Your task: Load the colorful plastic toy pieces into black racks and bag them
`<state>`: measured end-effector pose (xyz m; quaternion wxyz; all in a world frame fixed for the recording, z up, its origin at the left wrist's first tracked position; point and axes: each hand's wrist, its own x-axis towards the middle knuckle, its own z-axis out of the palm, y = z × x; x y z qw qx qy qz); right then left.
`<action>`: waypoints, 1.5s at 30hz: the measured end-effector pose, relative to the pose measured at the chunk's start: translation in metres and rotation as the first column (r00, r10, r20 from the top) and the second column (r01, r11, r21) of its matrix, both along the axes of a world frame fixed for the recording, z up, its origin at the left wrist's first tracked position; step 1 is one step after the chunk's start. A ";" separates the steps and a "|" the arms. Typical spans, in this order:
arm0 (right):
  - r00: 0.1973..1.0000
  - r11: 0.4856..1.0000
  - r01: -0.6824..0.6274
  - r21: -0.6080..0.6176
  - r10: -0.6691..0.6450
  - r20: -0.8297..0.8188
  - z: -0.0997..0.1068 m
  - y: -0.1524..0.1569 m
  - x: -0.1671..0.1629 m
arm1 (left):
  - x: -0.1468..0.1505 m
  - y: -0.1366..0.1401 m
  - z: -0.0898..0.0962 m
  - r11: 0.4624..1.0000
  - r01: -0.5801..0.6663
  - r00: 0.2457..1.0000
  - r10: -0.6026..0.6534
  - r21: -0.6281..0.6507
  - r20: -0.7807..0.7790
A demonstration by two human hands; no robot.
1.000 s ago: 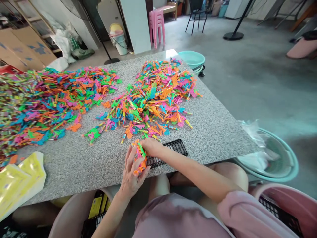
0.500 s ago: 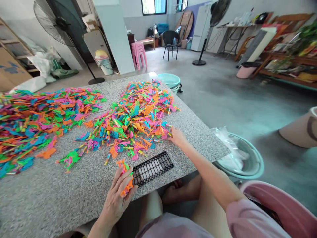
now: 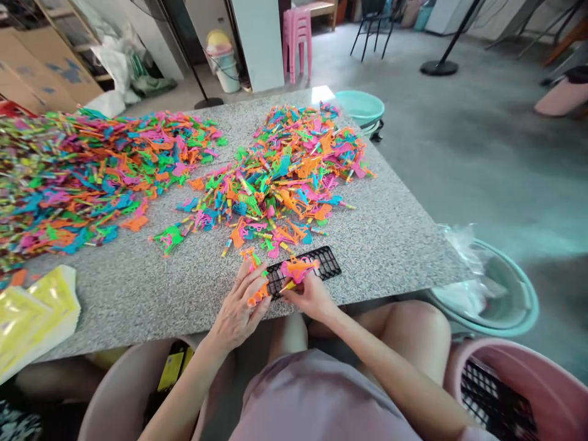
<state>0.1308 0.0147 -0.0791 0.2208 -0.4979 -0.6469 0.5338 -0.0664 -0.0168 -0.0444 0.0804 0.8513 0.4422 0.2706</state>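
Observation:
A black plastic grid tray [image 3: 331,262] lies on the speckled table near its front edge. Over the tray's left end, my left hand [image 3: 239,303] is closed around a few orange and green plastic toy guns [image 3: 255,263]. My right hand [image 3: 312,298] is above the tray's middle, its fingers shut on orange and pink toy guns [image 3: 298,268], with a yellow tube pointing down to the left. Just beyond the tray spreads a loose pile of bright toy guns [image 3: 285,177], several with yellow-banded tubes.
A bigger heap of toy guns [image 3: 114,171] covers the table's left side. Yellow printed cards [image 3: 41,312] are stacked at the front left. Pink tubs [image 3: 528,361] stand below the table, one holding black grids. A teal basin [image 3: 528,300] with plastic bags sits right.
My right hand has come back from the pile's right edge to the tray, now with toy guns in it. My left hand stays at the tray's left end. The view has tilted down and left.

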 end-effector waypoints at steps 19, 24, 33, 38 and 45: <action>0.766 0.917 -0.162 0.365 -0.117 0.632 0.032 0.092 0.041 | 0.010 0.004 -0.012 0.987 -0.091 0.994 0.081 0.136 0.072; 0.612 0.907 -0.261 0.332 -0.111 0.783 0.026 0.113 0.059 | 0.003 0.002 -0.009 0.994 -0.051 0.998 0.046 0.099 0.054; 0.989 0.963 -0.066 0.262 0.028 0.146 0.004 0.054 0.013 | -0.005 0.008 -0.003 0.995 0.046 0.997 -0.051 0.088 0.051; 0.974 0.938 -0.152 0.311 0.088 0.210 -0.003 0.058 -0.026 | -0.005 0.006 -0.001 0.995 0.043 0.998 -0.046 0.088 0.033; 0.819 0.813 -0.471 0.342 0.259 0.512 0.018 0.072 -0.032 | -0.005 0.004 -0.006 0.987 0.034 0.999 -0.033 0.155 -0.012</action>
